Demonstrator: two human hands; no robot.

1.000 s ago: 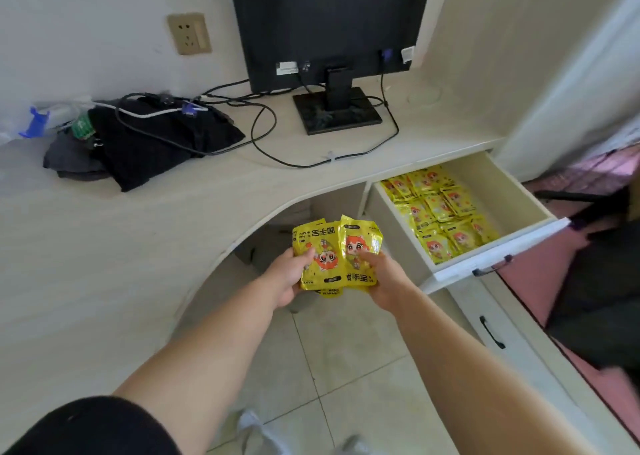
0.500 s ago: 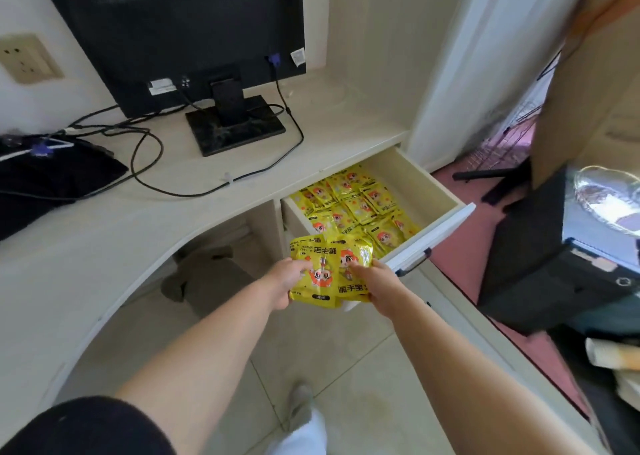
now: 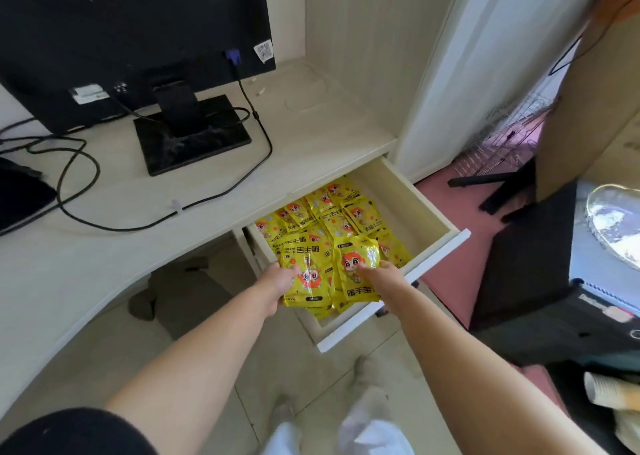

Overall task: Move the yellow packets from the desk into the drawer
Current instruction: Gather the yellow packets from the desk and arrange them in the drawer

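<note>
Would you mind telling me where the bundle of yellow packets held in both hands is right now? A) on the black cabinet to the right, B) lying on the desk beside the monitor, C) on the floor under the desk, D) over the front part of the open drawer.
D: the left hand and right hand hold the yellow packets over the front part of the open drawer, above the packets already inside.

Both hands, left and right, gripped yellow packets over the open drawer's front-left corner.
</note>
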